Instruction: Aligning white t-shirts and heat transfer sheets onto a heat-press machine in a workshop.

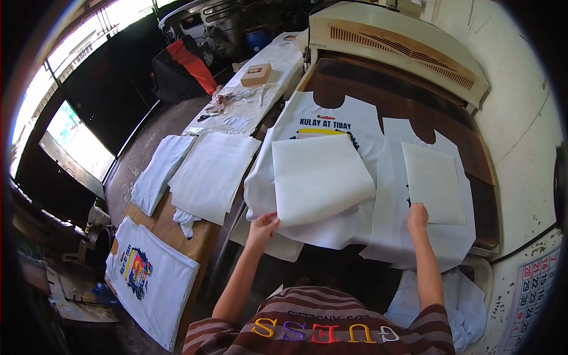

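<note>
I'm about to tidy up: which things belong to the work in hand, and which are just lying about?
Apparently in the work:
left sheet
right sheet
left cloth
right cloth
brown bed beneath

Apparently lying about:
box
scissors
blue barrel

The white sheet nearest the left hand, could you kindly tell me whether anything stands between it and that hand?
Nothing visible does: the left hand meets the white sheet directly at its lower left corner. The printed shirt panel lies beneath the sheet, so it blocks nothing there.
</note>
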Demonstrator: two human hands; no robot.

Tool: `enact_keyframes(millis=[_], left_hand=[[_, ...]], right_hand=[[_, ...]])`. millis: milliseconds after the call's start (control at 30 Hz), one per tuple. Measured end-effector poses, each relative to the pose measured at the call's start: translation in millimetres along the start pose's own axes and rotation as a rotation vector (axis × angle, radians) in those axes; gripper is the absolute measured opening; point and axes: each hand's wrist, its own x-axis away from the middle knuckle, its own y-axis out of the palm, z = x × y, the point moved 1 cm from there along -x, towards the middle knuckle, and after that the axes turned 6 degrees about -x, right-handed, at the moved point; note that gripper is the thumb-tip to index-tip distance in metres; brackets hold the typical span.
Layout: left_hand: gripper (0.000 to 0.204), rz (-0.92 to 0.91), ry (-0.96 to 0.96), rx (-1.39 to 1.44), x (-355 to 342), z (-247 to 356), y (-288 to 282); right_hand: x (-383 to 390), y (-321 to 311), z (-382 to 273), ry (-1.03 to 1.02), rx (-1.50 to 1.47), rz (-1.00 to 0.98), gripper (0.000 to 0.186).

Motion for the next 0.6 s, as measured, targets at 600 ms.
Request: enact_keyframes(millis=[600], left_hand=[[0.034, 0.110, 0.191, -0.365, 63.6, 18.8, 46.6]], right_hand=[[154.7, -51.5, -251.8, -0.980, -0.246, -0.105, 0.008]])
